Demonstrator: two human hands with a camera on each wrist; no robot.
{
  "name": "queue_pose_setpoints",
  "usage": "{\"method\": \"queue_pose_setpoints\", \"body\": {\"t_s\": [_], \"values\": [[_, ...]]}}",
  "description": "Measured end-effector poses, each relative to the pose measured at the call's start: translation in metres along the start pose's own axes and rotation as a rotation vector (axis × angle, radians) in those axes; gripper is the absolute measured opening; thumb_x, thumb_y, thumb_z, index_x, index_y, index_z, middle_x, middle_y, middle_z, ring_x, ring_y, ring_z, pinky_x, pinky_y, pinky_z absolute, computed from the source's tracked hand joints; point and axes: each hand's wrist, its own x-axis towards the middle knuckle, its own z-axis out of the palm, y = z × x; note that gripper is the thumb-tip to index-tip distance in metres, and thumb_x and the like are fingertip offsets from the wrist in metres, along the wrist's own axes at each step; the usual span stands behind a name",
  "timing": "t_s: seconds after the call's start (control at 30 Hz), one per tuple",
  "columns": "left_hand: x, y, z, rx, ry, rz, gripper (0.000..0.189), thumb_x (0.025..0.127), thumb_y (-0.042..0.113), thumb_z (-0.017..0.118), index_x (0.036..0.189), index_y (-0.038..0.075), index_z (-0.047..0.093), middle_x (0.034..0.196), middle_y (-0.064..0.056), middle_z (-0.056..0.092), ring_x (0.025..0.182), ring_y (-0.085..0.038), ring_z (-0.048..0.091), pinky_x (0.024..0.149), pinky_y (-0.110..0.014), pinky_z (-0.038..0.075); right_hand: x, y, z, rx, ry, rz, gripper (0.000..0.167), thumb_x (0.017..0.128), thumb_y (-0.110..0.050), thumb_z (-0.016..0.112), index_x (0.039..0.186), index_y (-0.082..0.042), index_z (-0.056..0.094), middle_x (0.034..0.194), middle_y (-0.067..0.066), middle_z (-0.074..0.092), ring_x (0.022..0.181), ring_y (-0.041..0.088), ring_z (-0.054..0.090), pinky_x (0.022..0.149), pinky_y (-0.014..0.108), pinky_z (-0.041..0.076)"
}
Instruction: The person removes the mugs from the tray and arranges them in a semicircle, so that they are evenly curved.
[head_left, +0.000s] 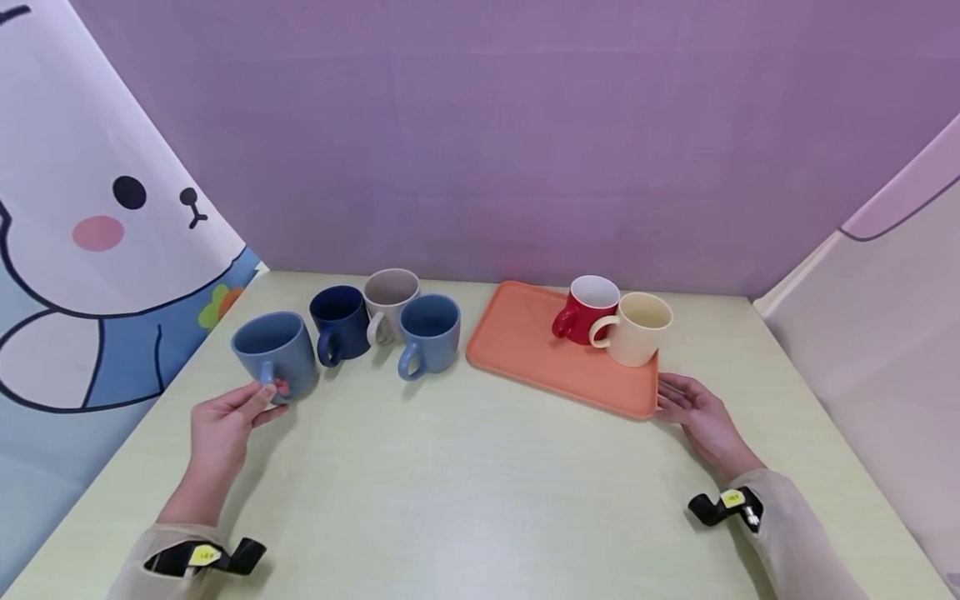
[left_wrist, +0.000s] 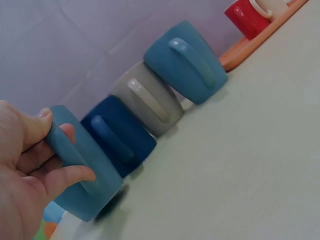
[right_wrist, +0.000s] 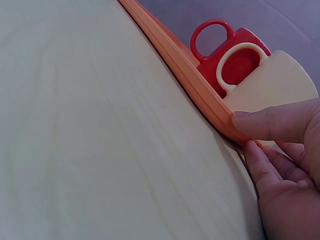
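While the left hand [head_left: 223, 423] gripped a blue mug [head_left: 297, 357], the right hand [head_left: 702, 421] pinched the tray's [head_left: 517, 337] near right corner. A cream mug [head_left: 637, 340] stood inside its right edge.

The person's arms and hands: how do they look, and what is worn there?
The left sleeve and right sleeve are pale beige. The left wrist mount and right wrist mount are black, each with a yellow label too small to read. The left hand and right hand wear no visible gloves.

Head view looks forward and down over the bench [head_left: 480, 500]; both wrist views, close and slanted, share the orange tray [right_wrist: 182, 70].
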Motion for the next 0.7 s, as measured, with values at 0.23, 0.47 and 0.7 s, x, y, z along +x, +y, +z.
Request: {"method": "queue_pose_setpoints", "body": {"t_s": [0.23, 0.47, 0.7], "values": [[0.001, -0.008, -0.001, 0.010, -0.043, 0.027, 0.022, 0.094, -0.010, 0.060, 0.103, 0.000, 0.076, 0.087, -0.001, 0.076, 0.083, -0.009, 0.073, 0.072, -0.028, 0.059, 0.000, -0.001, -0.001, -0.022, 0.009, 0.016, 0.052, 0.085, 0.026, 0.050, 0.134, 0.008, 0.044, 0.117, -0.010, 0.064, 0.108, 0.002, 0.062, 0.087, 0.019, 0.054], [-0.001, -0.011, -0.004, 0.037, -0.080, 0.006, 0.019, 0.095, -0.008, 0.060, 0.109, -0.007, 0.073, 0.089, 0.000, 0.076, 0.084, -0.009, 0.073, 0.074, -0.027, 0.059, -0.002, -0.001, 0.000, -0.005, -0.001, 0.012, 0.051, 0.085, 0.027, 0.050, 0.132, 0.007, 0.046, 0.117, -0.009, 0.064, 0.108, 0.002, 0.062, 0.087, 0.019, 0.054], [0.001, -0.012, -0.006, 0.019, -0.140, -0.010, 0.025, 0.096, -0.011, 0.056, 0.104, 0.001, 0.077, 0.091, 0.000, 0.075, 0.086, -0.010, 0.073, 0.076, -0.026, 0.059, 0.000, -0.002, 0.001, 0.004, 0.000, -0.009, 0.050, 0.084, 0.026, 0.053, 0.129, 0.004, 0.050, 0.117, -0.008, 0.065, 0.108, 0.003, 0.063, 0.087, 0.019, 0.054]]}}
